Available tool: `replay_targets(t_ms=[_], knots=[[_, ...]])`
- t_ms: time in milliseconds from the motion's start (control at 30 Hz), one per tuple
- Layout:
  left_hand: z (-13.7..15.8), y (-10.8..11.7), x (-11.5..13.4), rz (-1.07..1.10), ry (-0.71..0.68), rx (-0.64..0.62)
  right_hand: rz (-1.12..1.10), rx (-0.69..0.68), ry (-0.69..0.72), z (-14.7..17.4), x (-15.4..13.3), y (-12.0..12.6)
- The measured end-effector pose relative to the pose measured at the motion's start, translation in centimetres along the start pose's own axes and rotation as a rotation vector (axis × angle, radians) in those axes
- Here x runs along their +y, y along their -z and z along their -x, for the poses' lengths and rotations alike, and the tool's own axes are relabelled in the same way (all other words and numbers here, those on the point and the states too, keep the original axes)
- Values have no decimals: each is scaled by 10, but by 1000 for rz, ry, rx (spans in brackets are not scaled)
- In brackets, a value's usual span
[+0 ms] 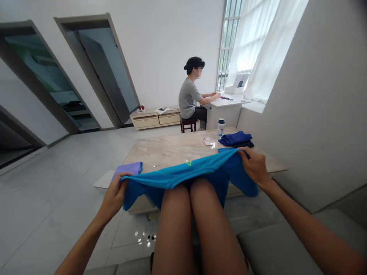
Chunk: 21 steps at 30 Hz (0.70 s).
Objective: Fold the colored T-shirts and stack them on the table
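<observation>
1. Centrally, a bright blue garment (174,173) of soft, matte fabric stretches across the near edge of the surface and above the wearer's bare knees (187,194); it is pulled into a slightly sagging band, with loose folds hanging at both ends and a small yellow-green mark on the cloth.
2. Left hand (116,193): closed on the garment's left end, cloth pinched at the fingers.
3. Right hand (255,164): closed on the right end, held farther up the scene than the left; a rounded flap of cloth hangs below it.
4. Surface (163,149): broad, glossy, beige, veined like marble, light glinting off it.
5. On its left, near the left hand, a lilac folded cloth (127,168), flat and squarish, blue at its edge.
6. Far right on it, a dark blue cloth (236,137), a rumpled pile with a blacker layer beneath. Just beside stands a clear bottle (220,130), cylindrical, dark-capped; left of that lies a pale phone (208,141), a flat rectangle.
7. Farther off, a person in a grey shirt (189,97) sits on a dark stool (187,123), forearms at a white desk (225,112). Sheer, pleated curtains (265,46) hang far right.
8. Floor (63,191): pale, polished tile, faint seams.
</observation>
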State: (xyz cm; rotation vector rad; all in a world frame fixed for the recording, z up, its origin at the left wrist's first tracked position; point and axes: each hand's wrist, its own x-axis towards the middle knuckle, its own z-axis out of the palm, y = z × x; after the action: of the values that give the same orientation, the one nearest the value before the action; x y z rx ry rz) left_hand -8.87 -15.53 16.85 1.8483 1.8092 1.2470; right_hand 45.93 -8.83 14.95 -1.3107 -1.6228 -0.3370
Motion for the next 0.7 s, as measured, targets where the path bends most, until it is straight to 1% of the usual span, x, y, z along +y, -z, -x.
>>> replay_targets(t_ms=[67,133,200,267,333,433,533,600,633,700], knots=[[6,-12,-19,12,81,51,28,-10,35,19,8,-12],[15,-27,-41,-3,131,81,62,-46,79,43,18,-27],[22,-43,-63,-39,157,88,92,-89,128,65,30,-45],[21,-57,-83,-70,180,81,110,-117,177,77,45,-65],[7,-71,-100,-84,193,74,126,-130,204,76,62,-90],[-38,-94,-127,-112,182,83,171,-175,177,56,90,-139],[-89,-128,-156,-196,176,46,257,-336,66,30,107,-196],[-111,-155,-171,-304,138,18,328,-452,4,21,108,-229],[-115,-167,-176,-373,96,15,353,-486,-12,21,104,-241],[-111,-189,-177,-502,-19,16,349,-520,-12,28,92,-256]])
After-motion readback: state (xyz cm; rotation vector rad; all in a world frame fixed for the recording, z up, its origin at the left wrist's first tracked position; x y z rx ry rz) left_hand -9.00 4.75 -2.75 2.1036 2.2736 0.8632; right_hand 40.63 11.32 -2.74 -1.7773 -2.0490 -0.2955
